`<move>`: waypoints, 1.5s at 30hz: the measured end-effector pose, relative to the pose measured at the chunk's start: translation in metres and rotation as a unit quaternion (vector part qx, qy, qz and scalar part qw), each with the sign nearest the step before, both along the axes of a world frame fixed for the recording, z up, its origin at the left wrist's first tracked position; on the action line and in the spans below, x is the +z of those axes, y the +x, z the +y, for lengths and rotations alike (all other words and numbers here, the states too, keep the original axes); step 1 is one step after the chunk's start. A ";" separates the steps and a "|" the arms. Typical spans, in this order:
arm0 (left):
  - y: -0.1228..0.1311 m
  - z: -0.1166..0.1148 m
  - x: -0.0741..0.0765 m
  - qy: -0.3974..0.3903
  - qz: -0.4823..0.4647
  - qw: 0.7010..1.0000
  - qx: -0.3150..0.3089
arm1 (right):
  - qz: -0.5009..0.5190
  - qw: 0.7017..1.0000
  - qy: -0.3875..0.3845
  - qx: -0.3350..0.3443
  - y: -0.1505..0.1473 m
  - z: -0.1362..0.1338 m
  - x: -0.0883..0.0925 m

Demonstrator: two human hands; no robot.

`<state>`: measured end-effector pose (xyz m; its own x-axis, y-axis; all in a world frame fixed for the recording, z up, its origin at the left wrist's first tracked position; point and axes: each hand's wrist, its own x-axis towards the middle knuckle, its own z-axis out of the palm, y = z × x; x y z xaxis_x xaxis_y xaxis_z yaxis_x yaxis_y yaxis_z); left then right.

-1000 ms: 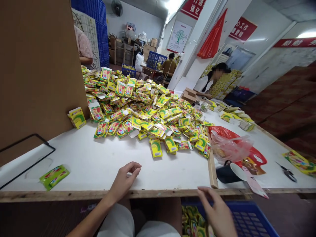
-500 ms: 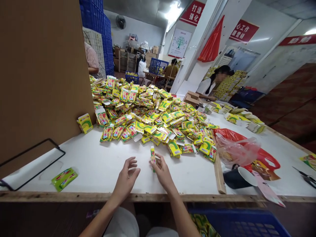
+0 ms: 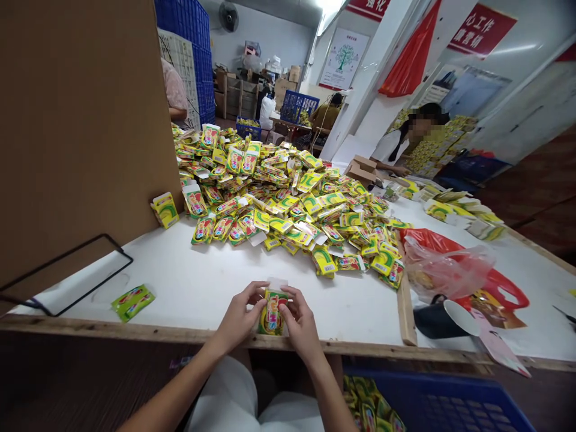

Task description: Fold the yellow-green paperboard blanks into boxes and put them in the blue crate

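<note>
Bench (image 3: 202, 282): white top, wooden front edge. Pile (image 3: 288, 204) of yellow-green packs: covers the far middle of the bench. Crate (image 3: 450, 402): blue, below the front edge, right side. Left hand (image 3: 238, 321) and right hand (image 3: 302, 324): at the middle of the front edge, each gripping one side of a single pack (image 3: 272, 313). The pack stands upright with its white flap raised. Green pack (image 3: 133, 302): lies flat near the front left corner.

hands (image 3: 270, 321): bare, no gloves, rings or watch | forearms: bare, unsleeved | legs: white trousers
</note>
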<state>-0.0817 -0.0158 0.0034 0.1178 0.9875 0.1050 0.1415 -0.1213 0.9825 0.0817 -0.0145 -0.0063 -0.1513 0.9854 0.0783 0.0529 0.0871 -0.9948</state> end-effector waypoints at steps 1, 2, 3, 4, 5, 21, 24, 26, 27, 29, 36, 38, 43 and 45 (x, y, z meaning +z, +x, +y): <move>0.001 0.001 0.002 -0.001 0.010 1.000 -0.006 | -0.016 1.000 0.000 0.007 0.002 0.001 0.001; 0.001 0.001 0.003 -0.001 0.016 1.000 -0.006 | -0.029 0.999 0.000 0.013 0.003 0.002 0.003; 0.002 0.001 0.005 0.002 0.020 1.000 -0.004 | -0.036 0.999 0.000 0.017 0.005 0.004 0.004; 0.002 0.002 0.006 0.008 0.021 1.000 -0.001 | -0.037 0.999 0.000 0.020 0.006 0.007 0.005; 0.003 0.002 0.007 0.014 0.021 1.000 0.001 | -0.035 0.999 0.003 0.024 0.007 0.010 0.006; 0.017 0.001 0.009 0.057 0.009 0.997 0.041 | -0.060 0.995 0.075 -0.030 -0.002 0.010 0.012; 0.020 0.003 0.009 0.044 -0.005 0.997 0.064 | -0.071 0.994 0.076 -0.039 -0.004 0.011 0.016; 0.023 0.005 0.009 0.028 -0.018 0.997 0.075 | -0.079 0.994 0.064 -0.047 -0.005 0.012 0.017; 0.024 0.006 0.009 0.020 -0.023 0.996 0.078 | -0.083 0.993 0.057 -0.055 -0.005 0.012 0.018; 0.025 0.009 0.010 0.007 -0.022 0.996 0.084 | -0.088 0.992 0.047 -0.073 -0.006 0.014 0.018; 0.023 0.011 0.001 -0.012 -0.039 0.997 0.067 | -0.056 0.996 0.038 -0.064 -0.006 0.014 0.014; 0.022 0.009 -0.001 -0.016 -0.054 0.997 0.060 | -0.032 0.998 0.027 -0.050 -0.007 0.015 0.012; 0.023 0.010 0.000 -0.042 -0.077 0.994 0.071 | -0.018 0.999 -0.002 -0.041 -0.005 0.025 0.012; 0.024 0.012 -0.001 -0.047 -0.087 0.992 0.077 | -0.016 0.999 -0.011 -0.032 -0.004 0.029 0.013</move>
